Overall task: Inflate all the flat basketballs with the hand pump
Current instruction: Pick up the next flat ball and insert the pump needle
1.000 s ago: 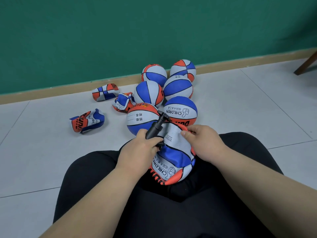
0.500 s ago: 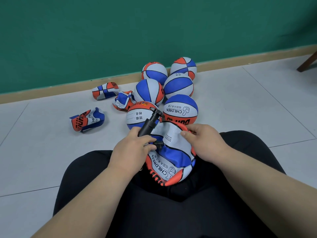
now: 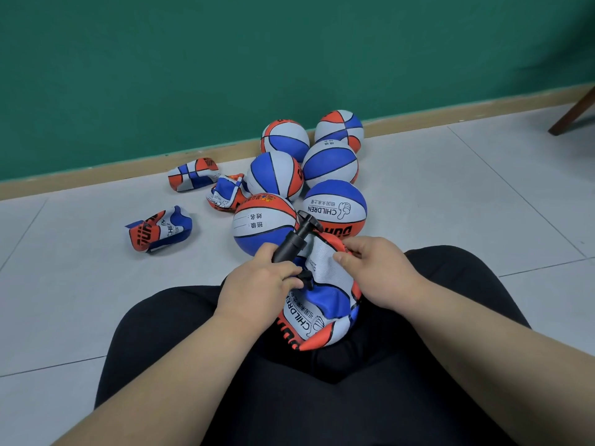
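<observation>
Basketballs, children's pattern, orange, blue and white; ten in view.

Inflated: six round basketballs [image 3: 335, 209], clustered on the floor [image 3: 450, 204] just beyond the fingertips of both hands, toward the green wall [image 3: 193, 75].

Collapsed: three flat basketballs [image 3: 159, 228], lying on the tiles well beyond and to the left of the left fingers, untouched.

In work: one crumpled basketball [image 3: 325, 304], sagging and folded in the person's lap between the two hands.

Progress, as judged: somewhat past halfway, with four to fill, counting the one in the lap.

Left hand [image 3: 260, 284]: fingers curled tight round the lower barrel of the hand pump [image 3: 291, 244]. The T-handle stands out above and beyond the knuckles. The nozzle end sits just under the fingertips, against the blue panel. Whether the needle is seated in the valve cannot be told.

Right hand [image 3: 376, 268]: thumb and fingers pinch the upper white fold of the crumpled basketball, just right of the pump barrel, apparently steadying it.
</observation>
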